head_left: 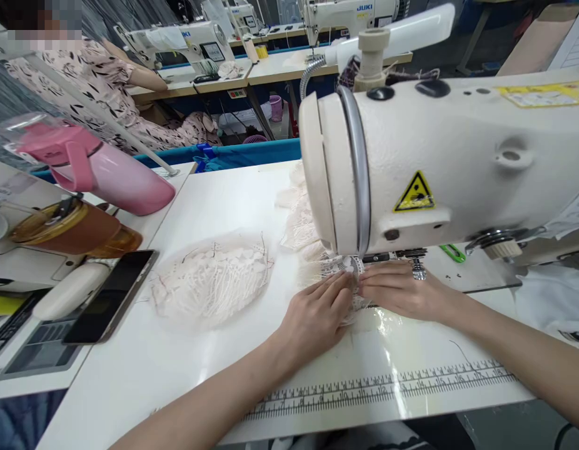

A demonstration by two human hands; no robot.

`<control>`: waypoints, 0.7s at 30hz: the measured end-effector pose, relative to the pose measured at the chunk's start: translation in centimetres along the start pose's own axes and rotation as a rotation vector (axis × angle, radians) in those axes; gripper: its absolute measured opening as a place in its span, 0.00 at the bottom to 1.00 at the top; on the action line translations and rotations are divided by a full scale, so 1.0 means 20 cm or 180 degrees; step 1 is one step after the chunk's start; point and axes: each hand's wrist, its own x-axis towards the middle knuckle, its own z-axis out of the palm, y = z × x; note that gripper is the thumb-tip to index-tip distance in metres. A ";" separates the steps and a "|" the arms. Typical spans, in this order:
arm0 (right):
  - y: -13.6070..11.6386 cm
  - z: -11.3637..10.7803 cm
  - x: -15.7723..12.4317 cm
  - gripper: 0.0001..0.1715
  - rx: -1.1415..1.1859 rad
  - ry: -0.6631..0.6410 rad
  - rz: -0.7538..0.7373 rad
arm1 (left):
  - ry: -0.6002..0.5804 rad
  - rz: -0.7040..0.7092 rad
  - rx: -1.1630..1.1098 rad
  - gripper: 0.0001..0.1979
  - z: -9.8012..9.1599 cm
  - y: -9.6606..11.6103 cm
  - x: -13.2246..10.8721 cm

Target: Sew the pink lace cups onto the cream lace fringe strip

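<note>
My left hand and right hand press flat, unclenched, on the lace; it looks light and limp, best pinned at its edges.

Single head view, worn by the person. It faces forward and down across the sewing table from its near edge, very close to the sewing machine.

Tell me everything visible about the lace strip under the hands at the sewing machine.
The lace strip is cream-white, openwork, thin and soft-looking. It lies flat on the white table under the sewing machine head, bunching in loose folds behind it. The left hand and right hand press it down with flat fingers, fingertips nearly meeting, hiding much of it.
</note>
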 end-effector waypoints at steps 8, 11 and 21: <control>-0.02 0.04 0.02 0.14 -0.0144 -0.0287 0.0119 | -0.0060 -0.0312 0.0078 0.07 0.00 -0.04 0.00; -0.03 0.04 0.02 0.16 -0.0236 -0.0454 0.0174 | -0.0019 -0.0316 0.0121 0.07 0.00 -0.04 0.01; 0.00 0.06 0.02 0.13 -0.0227 -0.0247 0.0207 | -0.0024 -0.0322 0.0262 0.13 0.01 -0.05 0.01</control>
